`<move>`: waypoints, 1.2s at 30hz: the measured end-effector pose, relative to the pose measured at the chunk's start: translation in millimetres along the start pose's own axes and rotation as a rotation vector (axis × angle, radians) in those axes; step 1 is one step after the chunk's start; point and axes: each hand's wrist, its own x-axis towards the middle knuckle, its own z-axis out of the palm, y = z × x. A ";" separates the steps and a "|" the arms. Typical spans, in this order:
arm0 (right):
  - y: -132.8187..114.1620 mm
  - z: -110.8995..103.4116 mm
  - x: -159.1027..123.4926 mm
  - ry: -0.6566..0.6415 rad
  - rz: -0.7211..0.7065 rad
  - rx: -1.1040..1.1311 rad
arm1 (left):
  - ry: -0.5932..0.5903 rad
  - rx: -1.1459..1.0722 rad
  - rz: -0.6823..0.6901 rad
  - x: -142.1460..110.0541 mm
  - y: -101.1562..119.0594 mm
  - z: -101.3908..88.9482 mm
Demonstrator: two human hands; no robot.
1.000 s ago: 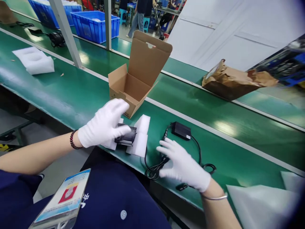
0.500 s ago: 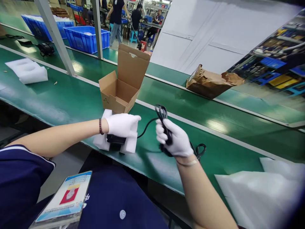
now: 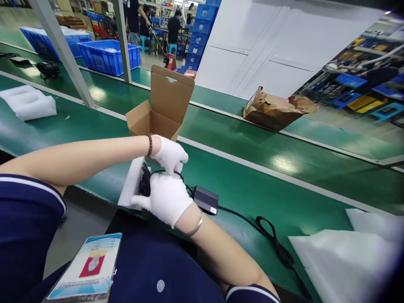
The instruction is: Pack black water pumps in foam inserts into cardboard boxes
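Both my hands wear white gloves and meet over a black device [image 3: 144,185] that sits between white foam end caps [image 3: 131,187] at the near edge of the green belt [image 3: 252,185]. My left hand [image 3: 169,154] curls down onto the far side of the foam. My right hand [image 3: 167,198] lies closed over the near side, with a black cable [image 3: 271,235] running from under it. A black power adapter [image 3: 205,199] lies on the belt just right of my right hand. An open cardboard box [image 3: 159,112] stands right behind my hands, lid up.
Crumpled brown paper packaging [image 3: 274,111] lies on the far belt. White foam sheets [image 3: 344,261] are at the near right, a foam block [image 3: 27,103] at far left. Blue bins [image 3: 107,57] and metal posts [image 3: 61,50] stand behind. People work in the background.
My right hand, which held the coiled cable up to the right, has come left onto the foam-capped device. The adapter now lies on the belt with the cable trailing right.
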 end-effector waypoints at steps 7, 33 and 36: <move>108.7 16.8 16.8 0.266 0.099 0.615 | 0.262 0.050 -0.007 -3.0 13.7 24.1; 129.6 79.2 40.7 0.344 0.171 1.263 | 0.323 -0.010 -0.127 6.5 -8.4 57.8; 134.2 79.2 4.7 0.279 0.174 1.212 | 0.745 -0.160 -0.090 -45.9 -21.1 76.9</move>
